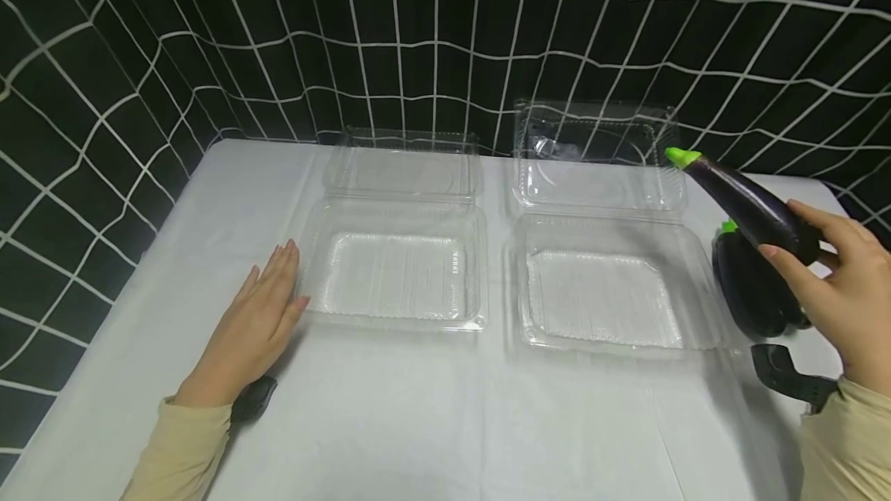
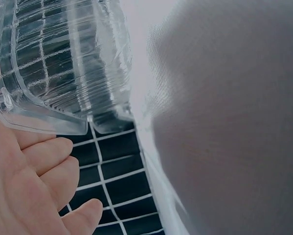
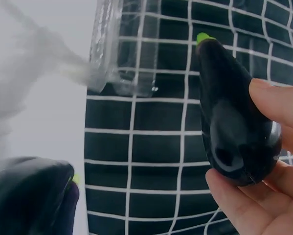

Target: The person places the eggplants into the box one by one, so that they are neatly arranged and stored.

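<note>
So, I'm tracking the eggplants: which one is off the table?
The eggplant gripped at its thick end by the right hand; the other eggplants lie on the white cloth beside the right clear clamshell container.

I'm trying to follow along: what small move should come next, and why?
Probably the right hand should move its held eggplant left over the right-hand clear container, since the eggplant is raised and that container lies open and empty.
</note>
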